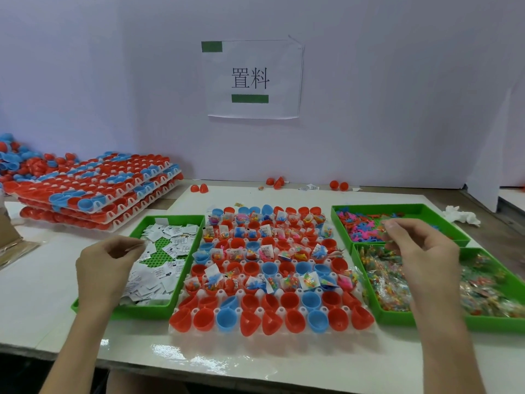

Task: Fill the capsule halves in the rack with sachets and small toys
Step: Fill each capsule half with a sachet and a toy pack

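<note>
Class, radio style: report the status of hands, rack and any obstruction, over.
Left hand curled over sachet tray, right hand over toy trays; grips unclear. Rack: nearest two rows empty. Nothing over rack.

We count three green trays [159, 309]: one at our left hand [108, 268], two at our right hand [420, 251]. Between the hands is one rack [260, 310]. Its nearest row has nine capsule halves [295, 321], seven red and two blue.
</note>
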The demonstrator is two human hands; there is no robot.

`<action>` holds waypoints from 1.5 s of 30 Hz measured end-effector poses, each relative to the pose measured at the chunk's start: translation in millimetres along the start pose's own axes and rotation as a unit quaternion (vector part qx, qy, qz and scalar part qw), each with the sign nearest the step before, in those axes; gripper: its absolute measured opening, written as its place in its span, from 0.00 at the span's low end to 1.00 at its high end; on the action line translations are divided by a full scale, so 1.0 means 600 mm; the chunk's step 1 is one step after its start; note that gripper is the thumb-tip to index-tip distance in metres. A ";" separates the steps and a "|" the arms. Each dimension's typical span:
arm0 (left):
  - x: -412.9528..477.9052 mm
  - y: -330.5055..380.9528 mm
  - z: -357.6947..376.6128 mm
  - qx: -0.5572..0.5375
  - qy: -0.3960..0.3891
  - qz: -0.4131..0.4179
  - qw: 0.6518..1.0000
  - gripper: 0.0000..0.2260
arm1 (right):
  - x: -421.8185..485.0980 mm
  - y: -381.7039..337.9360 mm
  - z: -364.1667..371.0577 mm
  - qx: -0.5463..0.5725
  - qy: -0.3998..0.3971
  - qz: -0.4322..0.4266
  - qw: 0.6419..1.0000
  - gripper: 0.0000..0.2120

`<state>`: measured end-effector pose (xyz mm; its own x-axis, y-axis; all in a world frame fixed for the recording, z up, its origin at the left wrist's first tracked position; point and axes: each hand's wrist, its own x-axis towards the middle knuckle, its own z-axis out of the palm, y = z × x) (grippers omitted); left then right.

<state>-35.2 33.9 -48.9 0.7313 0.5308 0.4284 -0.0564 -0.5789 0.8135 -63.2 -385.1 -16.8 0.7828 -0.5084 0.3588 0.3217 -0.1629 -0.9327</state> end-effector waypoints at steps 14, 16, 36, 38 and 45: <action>-0.053 0.129 -0.014 -0.156 0.050 0.064 0.984 0.05 | -0.037 -0.060 0.033 0.007 -0.099 -0.030 0.995 0.07; -0.083 0.188 -0.014 -0.220 -0.032 0.088 0.971 0.03 | -0.053 -0.086 0.039 0.046 -0.149 -0.052 0.986 0.12; -0.247 0.310 0.008 -0.415 -0.233 0.049 0.878 0.12 | -0.111 -0.138 0.082 0.103 -0.271 -0.161 0.943 0.04; -0.248 0.310 0.009 -0.413 -0.219 0.047 0.883 0.12 | -0.112 -0.138 0.082 0.119 -0.281 -0.156 0.939 0.06; -0.244 0.298 0.005 -0.410 -0.217 0.041 0.885 0.10 | -0.087 -0.116 0.068 0.027 -0.297 -0.133 0.945 0.08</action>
<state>-150.3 -149.0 32.4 0.8846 0.1165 0.4516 -0.4646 0.1340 0.8753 -104.6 -312.9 30.7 0.8260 0.1109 0.5527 0.5637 -0.1669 -0.8089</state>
